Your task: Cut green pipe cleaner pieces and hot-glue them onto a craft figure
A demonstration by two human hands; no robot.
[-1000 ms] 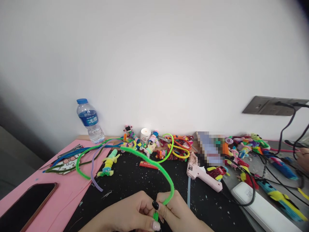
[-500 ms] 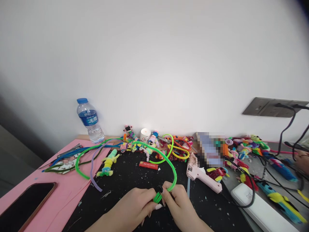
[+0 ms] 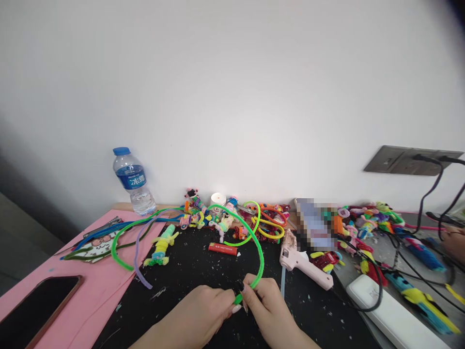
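Observation:
Both hands work on a bright green pipe cleaner (image 3: pixel 260 252) low in the middle of the view. My left hand (image 3: pixel 209 310) pinches its folded end, which is mostly hidden behind the fingers. Close beside it, my right hand (image 3: pixel 268 305) grips the same stem between thumb and forefinger, and the long free part arches up and back to the left. A yellow and mint pipe-cleaner figure (image 3: pixel 162 248) lies on the black mat (image 3: pixel 174 315). Beyond the hands is a red lighter (image 3: pixel 223 249); to the right lies a pink glue gun (image 3: pixel 305 269).
A water bottle (image 3: pixel 132 182) leans at the wall. On the left are a dark phone (image 3: pixel 39 310) and pink paper (image 3: pixel 98 300). A white power bank (image 3: pixel 392 315), cables and several pipe-cleaner figures (image 3: pixel 366 223) fill the right. Another person's hand (image 3: pixel 454 240) shows at the right edge.
My fingers have closed further over the green pipe cleaner's folded end, so less of it shows. Its free arch has shifted slightly. The whole view has moved a little.

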